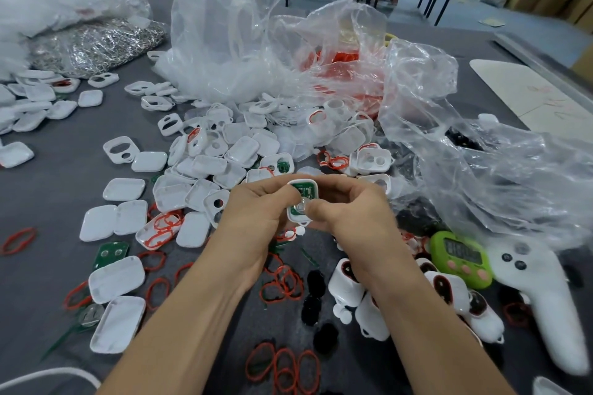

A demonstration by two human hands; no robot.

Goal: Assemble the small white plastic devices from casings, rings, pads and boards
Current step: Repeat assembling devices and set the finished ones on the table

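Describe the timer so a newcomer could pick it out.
Start at the white controller lying on the grey table's right side. Just left of it sits the timer: the only lime-green thing there, with pink buttons under a dark display.

A grey desk [48, 196] is covered with scattered white casings [237, 151], heaped thickest at the middle. Red rings [282, 282] and black pads [316, 279] are strewn nearer the front, and a green board [110, 252] is laid at the left. Clear plastic bags [224, 26] are piled behind. A green timer [460, 258] and a white controller [545, 298] are set at the right.
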